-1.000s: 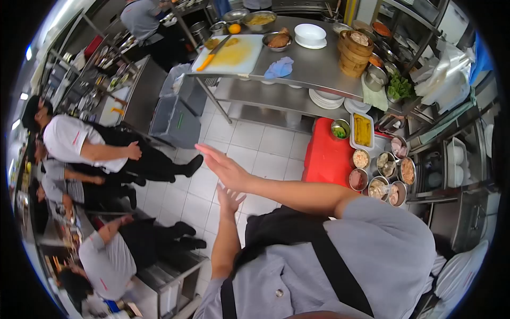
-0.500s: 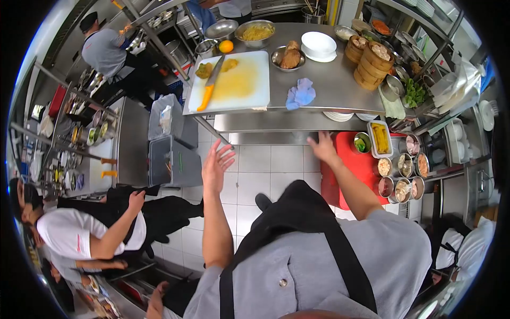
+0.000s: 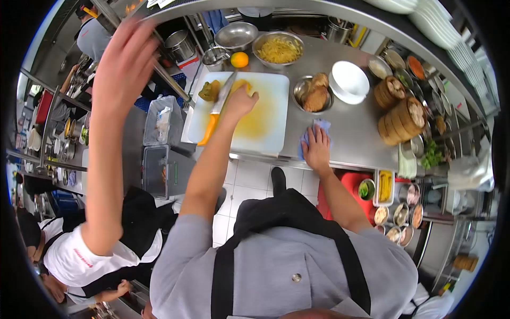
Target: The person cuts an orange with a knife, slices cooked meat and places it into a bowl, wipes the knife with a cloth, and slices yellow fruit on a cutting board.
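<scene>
Left hand [image 3: 241,102]: at twelve o'clock in the view, over the cutting board [image 3: 265,127], fingertips down at a yellow piece [image 3: 243,84]; whether its grip is closed on the piece does not show.
Right hand [image 3: 317,149]: near three o'clock, laid on the blue cloth [image 3: 322,125] with fingers spread, its grip not closed.
Blue cloth: on the counter [image 3: 356,130], partly under that hand.
Knife [image 3: 217,109]: toward nine o'clock on the board, just beside the left wrist, blade pointing to one o'clock.
Orange [image 3: 239,59]: just beyond the board, at twelve o'clock.
White bowl [image 3: 349,81]: at one o'clock from the cloth.
Co-worker's raised hand [image 3: 125,69]: at ten o'clock in the view, blurred.
</scene>
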A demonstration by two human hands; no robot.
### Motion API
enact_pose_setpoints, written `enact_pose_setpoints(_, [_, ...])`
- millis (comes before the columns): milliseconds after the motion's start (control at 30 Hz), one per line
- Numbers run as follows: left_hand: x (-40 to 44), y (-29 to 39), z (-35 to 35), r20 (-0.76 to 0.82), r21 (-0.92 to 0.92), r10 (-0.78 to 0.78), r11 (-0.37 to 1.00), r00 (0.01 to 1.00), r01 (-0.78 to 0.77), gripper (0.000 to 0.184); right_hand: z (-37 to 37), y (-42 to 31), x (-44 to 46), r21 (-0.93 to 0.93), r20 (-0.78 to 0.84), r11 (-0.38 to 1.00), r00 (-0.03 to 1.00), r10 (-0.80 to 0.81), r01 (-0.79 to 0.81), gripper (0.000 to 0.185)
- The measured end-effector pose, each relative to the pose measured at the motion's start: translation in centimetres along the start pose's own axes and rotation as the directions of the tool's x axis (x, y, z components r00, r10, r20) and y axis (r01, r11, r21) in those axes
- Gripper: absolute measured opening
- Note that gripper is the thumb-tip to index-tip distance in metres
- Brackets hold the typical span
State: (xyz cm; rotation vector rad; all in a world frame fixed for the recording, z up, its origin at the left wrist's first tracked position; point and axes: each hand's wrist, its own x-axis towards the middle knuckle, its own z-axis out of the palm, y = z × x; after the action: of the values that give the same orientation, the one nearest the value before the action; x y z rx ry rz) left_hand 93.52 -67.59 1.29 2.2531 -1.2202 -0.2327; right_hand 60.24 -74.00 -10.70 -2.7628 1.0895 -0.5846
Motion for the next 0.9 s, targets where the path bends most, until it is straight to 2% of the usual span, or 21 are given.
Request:
enact_pose_setpoints(33, [3.3, 1.3, -0.7, 0.055, 0.086, -0.038, 0.996, 0.998, 0.033, 0.065, -0.4, 0.1, 0.2, 0.009, 0.009, 1.0, 1.0, -0.004, 0.004, 0.065])
enact_pose_setpoints(100, [11.1, -2.3, 2.6, 0.0, 0.126, 0.0, 0.992, 1.0, 0.0, 0.061, -1.2, 0.1, 0.5, 0.021, 0.036, 1.0, 0.999, 0.0, -0.001, 0.063])
enact_pose_setpoints(167, [17.7, -4.0, 5.3, -0.158, 0.323, -0.177, 0.921, 0.971, 0.22, 0.052, -1.3, 0.1, 0.6, 0.016, 0.065, 1.0, 0.998, 0.024, -0.026, 0.061])
enact_pose_setpoints(200, [18.6, -2.9, 4.6, -0.141, 0.341, -0.231, 0.902, 0.963, 0.266, 0.044, -1.4, 0.1, 0.7, 0.027, 0.076, 0.999, 0.997, 0.032, -0.034, 0.061])
enact_pose_setpoints(233, [19.6, -3.1, 5.1, -0.14, 0.339, -0.216, 0.906, 0.966, 0.252, 0.044, -1.6, 0.0, 0.7, 0.035, 0.087, 0.998, 0.995, 0.044, -0.047, 0.061])
enact_pose_setpoints(300, [22.1, -4.2, 6.3, -0.166, 0.405, -0.296, 0.849, 0.941, 0.339, 0.043, -2.0, 0.2, 1.0, 0.05, 0.094, 0.998, 0.995, 0.039, -0.044, 0.06])
enact_pose_setpoints(333, [23.1, -5.4, 7.6, -0.161, 0.412, -0.278, 0.853, 0.947, 0.321, 0.043, -1.9, 0.3, 1.1, 0.032, 0.098, 0.999, 0.995, 0.036, -0.039, 0.06])
enact_pose_setpoints(400, [24.3, -7.0, 9.4, -0.125, 0.438, -0.367, 0.813, 0.922, 0.383, 0.059, -2.4, 0.8, 1.3, 0.053, 0.091, 0.997, 0.995, 0.048, -0.053, 0.059])
enact_pose_setpoints(433, [24.1, -7.3, 9.5, -0.129, 0.454, -0.35, 0.811, 0.928, 0.37, 0.059, -2.4, 0.5, 1.4, 0.077, 0.091, 0.996, 0.995, 0.043, -0.05, 0.059])
enact_pose_setpoints(467, [23.3, -7.5, 9.4, -0.157, 0.485, -0.24, 0.826, 0.958, 0.287, 0.068, -2.0, 0.7, 1.1, 0.09, 0.092, 0.994, 0.995, 0.049, -0.058, 0.059])
enact_pose_setpoints(533, [21.2, -3.5, 5.5, -0.032, 0.404, -0.193, 0.895, 0.981, 0.19, 0.09, -2.4, 0.7, 1.2, 0.104, 0.09, 0.992, 0.994, 0.067, -0.076, 0.059])
enact_pose_setpoints(667, [24.9, -1.0, 4.6, -0.079, 0.356, -0.058, 0.931, 0.995, 0.083, 0.089, -2.1, 0.9, 1.2, 0.121, 0.076, 0.99, 0.995, 0.061, -0.07, 0.06])
enact_pose_setpoints(767, [21.2, -3.5, 6.5, -0.128, 0.213, -0.108, 0.968, 0.986, 0.133, 0.087, -2.1, 0.7, 2.1, 0.117, 0.083, 0.992, 0.996, 0.036, -0.046, 0.059])
enact_pose_setpoints(800, [17.8, -2.3, 5.9, -0.138, 0.148, -0.141, 0.976, 0.98, 0.161, 0.086, -2.4, 0.9, 0.9, 0.124, 0.087, 0.991, 0.995, 0.047, -0.058, 0.059])
enact_pose_setpoints(833, [15.5, -0.3, 4.4, -0.172, 0.072, -0.179, 0.978, 0.969, 0.194, 0.085, -2.9, 1.6, 0.0, 0.127, 0.133, 0.992, 0.991, -0.023, 0.006, 0.059])
enact_pose_setpoints(867, [13.4, -1.2, 4.9, -0.334, 0.105, 0.009, 0.994, 0.943, 0.027, 0.084, -2.7, 1.5, 0.5, 0.097, 0.111, 0.995, 0.994, 0.012, -0.022, 0.058])
enact_pose_setpoints(900, [10.8, -2.4, 5.1, -0.47, 0.198, 0.198, 0.973, 0.86, -0.115, 0.083, -2.2, 0.6, 0.9, 0.082, 0.09, 0.996, 0.995, 0.037, -0.044, 0.057])
